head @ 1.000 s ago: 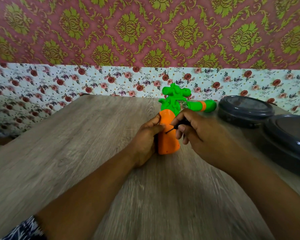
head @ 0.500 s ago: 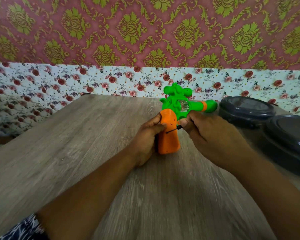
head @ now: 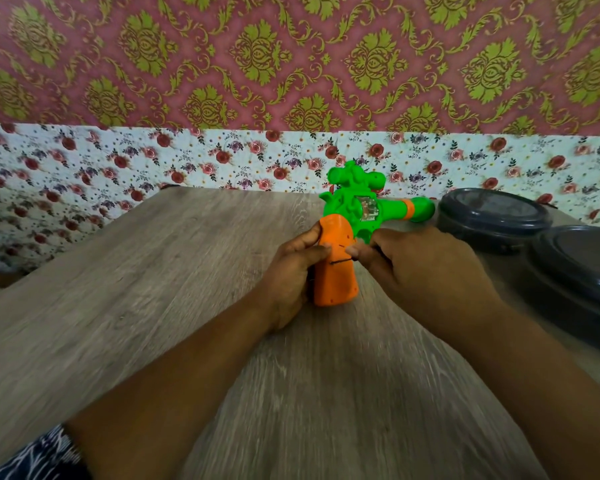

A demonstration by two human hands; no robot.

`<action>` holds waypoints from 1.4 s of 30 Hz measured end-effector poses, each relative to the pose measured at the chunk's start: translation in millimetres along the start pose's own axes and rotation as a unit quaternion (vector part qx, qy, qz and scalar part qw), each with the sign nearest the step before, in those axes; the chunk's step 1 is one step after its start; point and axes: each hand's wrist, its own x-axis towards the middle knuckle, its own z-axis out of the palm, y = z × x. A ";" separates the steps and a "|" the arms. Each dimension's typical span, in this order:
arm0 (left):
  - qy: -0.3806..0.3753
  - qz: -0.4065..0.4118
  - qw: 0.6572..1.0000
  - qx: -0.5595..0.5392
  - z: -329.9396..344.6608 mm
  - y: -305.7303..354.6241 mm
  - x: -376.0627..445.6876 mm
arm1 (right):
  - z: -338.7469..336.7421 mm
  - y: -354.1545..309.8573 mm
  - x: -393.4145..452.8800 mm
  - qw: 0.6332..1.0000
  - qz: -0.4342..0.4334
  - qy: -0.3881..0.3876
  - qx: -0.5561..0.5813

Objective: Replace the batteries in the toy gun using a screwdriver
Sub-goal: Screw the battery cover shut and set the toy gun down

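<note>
Toy gun: upright on the table, orange grip down, green barrel pointing right.
Left hand: wraps the grip, thumb on top.
Right hand: fingers curled, pinching a thin screwdriver, tip against the grip.

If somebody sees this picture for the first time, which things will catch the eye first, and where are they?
The bright toy gun, green body over orange grip, stands out at the centre of the wooden table. The left hand holds the grip while the right hand pinches a thin dark screwdriver against it. Two dark round lidded containers sit at the right edge.
</note>
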 end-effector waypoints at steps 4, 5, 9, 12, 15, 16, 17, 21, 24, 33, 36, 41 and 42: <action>0.001 -0.001 1.000 -0.003 1.0 -0.4 -0.4 | 2.4 -3.5 -1.7 0.996 -0.031 0.010 0.081; 0.001 0.000 1.000 -0.006 1.7 -0.1 -1.1 | 3.2 -3.5 -1.5 0.993 -0.034 0.003 0.114; -0.005 0.003 1.000 0.003 1.0 0.2 -1.8 | 3.8 -5.1 -0.4 0.990 -0.032 -0.011 0.137; -0.006 0.001 1.000 0.007 0.1 0.1 -2.5 | 6.0 -7.8 -0.2 0.996 -0.012 0.038 0.080; -0.007 0.005 1.000 0.017 0.8 0.9 -3.3 | 6.6 -11.6 -2.4 0.997 0.037 0.055 0.028; -0.007 0.005 1.000 0.019 0.8 0.8 -3.1 | 6.1 -12.2 -2.9 0.997 0.039 0.061 0.026; -0.006 0.005 1.000 0.016 1.3 0.7 -3.2 | 5.9 -12.0 -3.2 0.997 0.031 0.070 0.032; -0.002 0.007 1.000 0.009 1.5 0.4 -3.4 | 6.1 -8.1 -2.0 0.990 -0.013 0.059 0.128; 0.001 0.011 1.000 0.003 1.0 0.5 -3.4 | 4.6 -6.3 1.0 0.990 -0.005 0.062 0.130; 0.019 0.021 1.000 -0.006 0.9 1.9 -3.3 | 14.6 -10.2 0.8 0.997 -0.021 0.073 -0.034; 0.007 0.018 1.000 -0.004 1.0 2.0 -4.4 | 14.2 -6.6 -2.3 0.993 -0.043 0.081 0.076; 0.005 0.026 1.000 0.007 1.2 3.3 -6.4 | 15.6 -7.0 0.4 0.994 -0.058 0.086 0.037; 0.000 0.030 0.999 0.011 0.9 3.4 -7.0 | 17.4 -7.8 2.3 0.995 -0.058 0.084 0.021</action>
